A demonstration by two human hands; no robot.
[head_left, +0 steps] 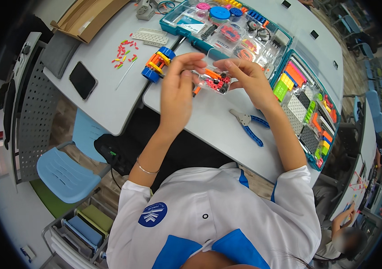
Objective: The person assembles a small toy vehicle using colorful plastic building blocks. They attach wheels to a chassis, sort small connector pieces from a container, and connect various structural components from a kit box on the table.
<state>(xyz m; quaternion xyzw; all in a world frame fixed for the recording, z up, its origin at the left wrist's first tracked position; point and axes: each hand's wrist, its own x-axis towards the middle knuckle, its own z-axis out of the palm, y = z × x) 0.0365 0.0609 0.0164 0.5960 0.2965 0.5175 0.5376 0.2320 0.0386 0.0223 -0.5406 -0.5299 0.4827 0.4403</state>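
A small clear plastic box (219, 85) with red gears, orange pieces and small black parts inside is held up over the near table, its transparent lid raised. My right hand (250, 83) grips its right side, thumb and fingers bent around the edge. On the opposite side my left hand (176, 96) curls its fingers at the lid and left edge; the exact contact is partly hidden. Just left of that hand lies a built piece with blue wheels and orange and yellow parts (157, 64). Blue-handled pliers (247, 124) rest on the table below my right hand.
A teal-edged parts case (191, 40) stands open at the back, and its other tray (296, 107) of colourful pieces sits to the right. On the left table are a phone (83, 80), scattered red and yellow pegs (126, 51), grey plates (150, 36) and a cardboard box (90, 20).
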